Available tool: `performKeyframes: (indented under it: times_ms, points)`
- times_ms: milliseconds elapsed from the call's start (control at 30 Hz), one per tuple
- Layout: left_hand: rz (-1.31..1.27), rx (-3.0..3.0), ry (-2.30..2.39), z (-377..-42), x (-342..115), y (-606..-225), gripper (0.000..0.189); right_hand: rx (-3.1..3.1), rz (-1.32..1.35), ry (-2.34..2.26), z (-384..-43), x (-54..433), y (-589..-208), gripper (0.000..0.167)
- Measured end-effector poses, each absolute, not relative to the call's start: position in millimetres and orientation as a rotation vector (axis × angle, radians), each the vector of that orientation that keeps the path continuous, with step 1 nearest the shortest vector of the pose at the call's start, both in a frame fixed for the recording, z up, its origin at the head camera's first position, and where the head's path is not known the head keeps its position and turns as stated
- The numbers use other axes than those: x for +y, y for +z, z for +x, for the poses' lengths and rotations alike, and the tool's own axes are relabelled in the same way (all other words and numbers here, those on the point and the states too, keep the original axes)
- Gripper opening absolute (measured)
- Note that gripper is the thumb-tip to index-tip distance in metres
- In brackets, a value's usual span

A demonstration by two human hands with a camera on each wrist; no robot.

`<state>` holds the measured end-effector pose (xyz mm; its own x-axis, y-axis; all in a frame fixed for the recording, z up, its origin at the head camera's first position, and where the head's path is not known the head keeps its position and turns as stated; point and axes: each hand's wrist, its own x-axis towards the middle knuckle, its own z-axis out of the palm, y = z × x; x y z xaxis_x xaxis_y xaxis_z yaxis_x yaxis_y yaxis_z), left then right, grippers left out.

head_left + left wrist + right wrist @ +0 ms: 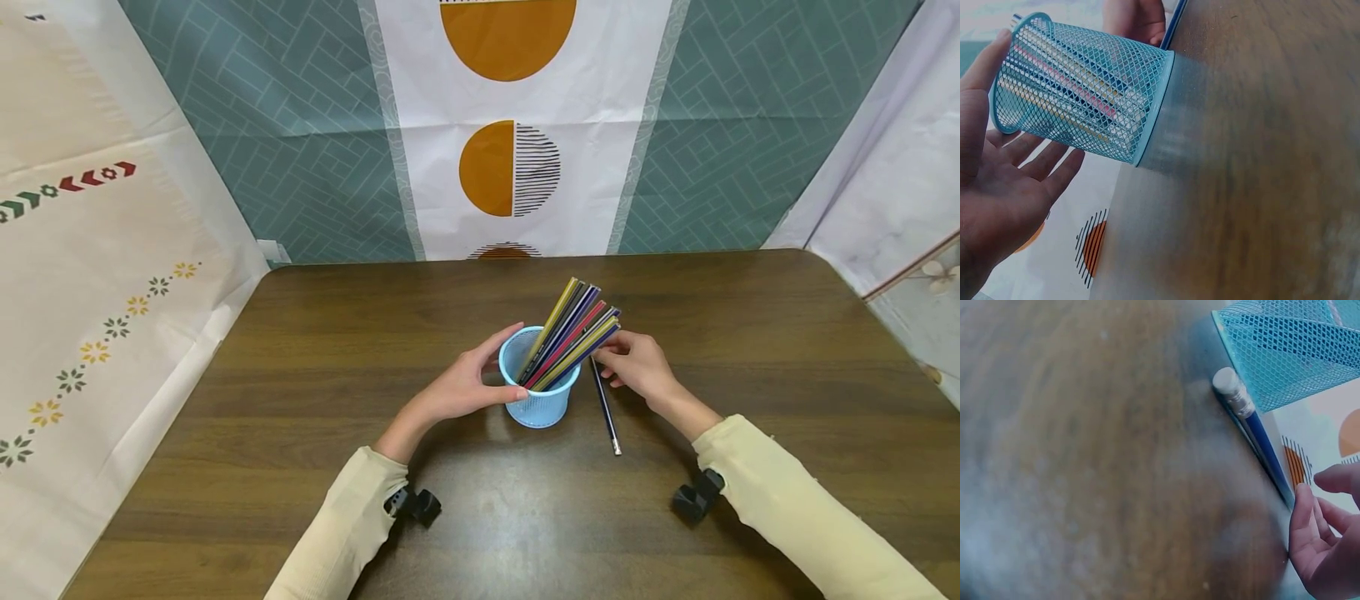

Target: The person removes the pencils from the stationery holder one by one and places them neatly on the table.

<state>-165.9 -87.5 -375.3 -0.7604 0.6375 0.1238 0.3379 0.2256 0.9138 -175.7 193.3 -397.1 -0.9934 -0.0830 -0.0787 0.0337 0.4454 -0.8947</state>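
The step in hand looks like handling the loose pencil [604, 406] while the cup [542, 410] is steadied, and the light mesh probably calls for the left hand [461, 387] to brace it gently, without tipping it or squeezing the rim. For the right hand [637, 367], a good grip would be a pinch across the shaft with the fingertips low to the wood, clear of the pencils [564, 333] that lean out of the cup over that side; brushing those could tilt the cup. A thin round shaft may also roll, so even pressure from both sides seems wise. The loose pencil lies on the tabletop [262, 417] just to the right of the cup, around the middle between the left and right edges, its eraser [617, 448] toward the near edge and its other end running up to the right hand's fingers, which partly hide it. Those fingers are half curled, with a small gap between two tips in the right wrist view; whether any of them grips the shaft I cannot tell. The left hand is spread wide around the cup, holding it with the thumb on the near rim and the fingers behind.
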Motion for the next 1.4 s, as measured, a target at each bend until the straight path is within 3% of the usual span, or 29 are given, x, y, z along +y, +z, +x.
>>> performKeyframes:
  times_ms: [667,1400]
  points:
    - [0.894,2.235,1.550,-167,-89,-375,0.087,2.546,-0.173,-1.719,-161,200,-369,0.033]
    - [0.904,2.247,1.534,-166,-87,-378,0.086,2.413,-0.390,-1.849,-138,191,-359,0.029]
